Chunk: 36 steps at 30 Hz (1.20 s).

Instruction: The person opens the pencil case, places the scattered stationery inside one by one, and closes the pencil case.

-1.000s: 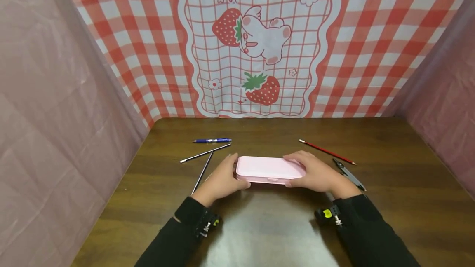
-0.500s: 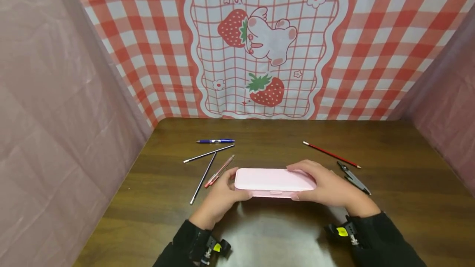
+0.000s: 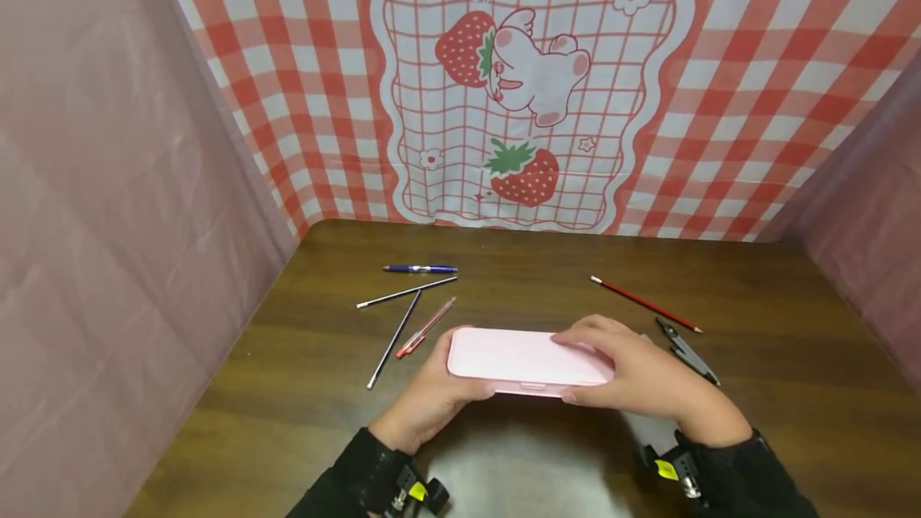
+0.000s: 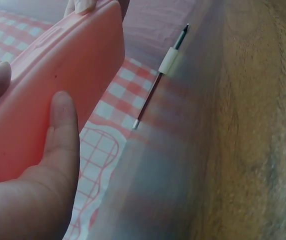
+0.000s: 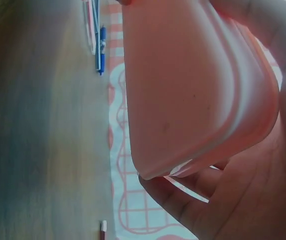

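A pink pencil case (image 3: 514, 358), its lid closed, is held up off the table between both hands. My left hand (image 3: 442, 390) grips its left end, with the thumb along the front edge; in the left wrist view a finger lies against the underside of the case (image 4: 83, 70). At the right end, my right hand (image 3: 633, 374) holds the case with the thumb at the front edge and fingers over the lid's far side. The right wrist view shows the case's bottom (image 5: 178, 100) and the right palm around its end.
On the wooden table (image 3: 288, 422), a blue pen (image 3: 420, 268), two dark pencils (image 3: 406, 292) and a red pen (image 3: 426, 328) lie left. A red pencil (image 3: 647, 304) and a compass (image 3: 688, 352) lie right. A small white block (image 4: 168, 60) shows near the compass.
Both hands have drawn the pencil case up and nearer the body, keeping hold of it. The red pen, hidden at first, is now visible.
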{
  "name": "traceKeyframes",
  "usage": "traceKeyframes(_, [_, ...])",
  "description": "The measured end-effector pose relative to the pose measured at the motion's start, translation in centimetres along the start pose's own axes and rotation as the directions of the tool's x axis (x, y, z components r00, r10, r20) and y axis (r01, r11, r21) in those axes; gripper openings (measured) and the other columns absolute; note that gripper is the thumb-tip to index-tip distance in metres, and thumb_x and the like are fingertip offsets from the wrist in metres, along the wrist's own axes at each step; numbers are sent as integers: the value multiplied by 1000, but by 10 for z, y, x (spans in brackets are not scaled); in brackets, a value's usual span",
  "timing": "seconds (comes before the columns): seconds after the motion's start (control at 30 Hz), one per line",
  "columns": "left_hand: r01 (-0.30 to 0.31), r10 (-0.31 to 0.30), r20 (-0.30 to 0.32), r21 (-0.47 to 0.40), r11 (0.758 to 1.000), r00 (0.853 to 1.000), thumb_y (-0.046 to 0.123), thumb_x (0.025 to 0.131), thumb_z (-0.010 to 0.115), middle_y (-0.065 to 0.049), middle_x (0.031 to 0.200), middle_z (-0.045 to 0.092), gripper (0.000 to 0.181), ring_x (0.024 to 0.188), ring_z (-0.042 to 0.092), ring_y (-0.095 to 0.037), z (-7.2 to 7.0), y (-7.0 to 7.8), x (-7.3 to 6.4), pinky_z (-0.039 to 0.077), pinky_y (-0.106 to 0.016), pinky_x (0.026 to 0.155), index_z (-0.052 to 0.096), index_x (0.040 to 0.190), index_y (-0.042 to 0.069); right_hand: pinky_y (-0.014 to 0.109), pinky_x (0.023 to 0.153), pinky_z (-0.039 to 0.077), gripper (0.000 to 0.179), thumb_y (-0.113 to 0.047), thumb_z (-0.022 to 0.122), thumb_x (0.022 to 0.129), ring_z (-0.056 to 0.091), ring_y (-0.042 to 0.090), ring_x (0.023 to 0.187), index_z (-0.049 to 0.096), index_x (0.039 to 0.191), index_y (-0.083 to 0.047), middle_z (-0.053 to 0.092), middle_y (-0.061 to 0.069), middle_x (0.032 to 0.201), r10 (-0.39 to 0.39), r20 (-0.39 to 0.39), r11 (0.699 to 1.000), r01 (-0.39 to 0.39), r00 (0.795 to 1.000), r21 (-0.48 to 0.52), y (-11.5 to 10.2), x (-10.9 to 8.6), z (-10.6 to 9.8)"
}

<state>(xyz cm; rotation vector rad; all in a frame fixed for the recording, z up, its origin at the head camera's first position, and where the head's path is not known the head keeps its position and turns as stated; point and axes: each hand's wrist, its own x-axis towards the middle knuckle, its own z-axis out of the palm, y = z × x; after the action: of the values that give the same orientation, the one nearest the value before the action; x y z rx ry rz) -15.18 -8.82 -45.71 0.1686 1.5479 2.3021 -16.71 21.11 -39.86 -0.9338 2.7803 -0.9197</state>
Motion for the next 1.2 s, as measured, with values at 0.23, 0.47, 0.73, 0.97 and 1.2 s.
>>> traceKeyframes(0.23, [6,-6,-8,24,1000,1000,-17,78,73,-23,139,45,89,113,58,-29,1,3,-1,53,-32,88,25,150,3,46,92,51,68,-66,77,80,56,22,118,71,130,-21,61,2,130,-54,-62,983,42,997,-176,-17,-1,2])
traceKeyframes(0.47, [13,-13,0,24,1000,1000,-18,78,72,-21,137,47,88,111,58,-28,2,5,-5,53,-33,87,27,150,3,41,87,55,26,-28,85,86,66,15,102,79,107,-15,71,-6,108,-251,-122,925,201,960,-321,-52,0,8])
traceKeyframes(0.73, [12,-11,-9,65,998,1000,-15,76,75,-20,133,51,87,110,60,-27,2,2,-1,54,-33,87,29,148,1,27,61,45,21,-17,84,81,47,4,64,64,76,-19,53,-15,72,-327,-127,879,252,936,-404,-61,5,17])
traceKeyframes(0.97, [31,-31,-10,34,999,999,-15,75,75,-19,126,56,85,105,63,-25,4,-6,2,55,-33,84,28,145,-1,24,53,31,31,-13,81,75,29,4,56,52,67,-21,35,-16,63,-357,-118,845,266,927,-463,-60,6,24])
traceKeyframes(1.2, [87,-88,-40,-32,996,995,-15,82,73,-22,126,56,77,101,67,-28,9,-4,-1,58,-37,85,30,145,-2,26,52,34,33,-12,79,75,32,4,55,49,66,-21,38,-14,62,-357,-102,830,266,928,-490,-59,6,26])
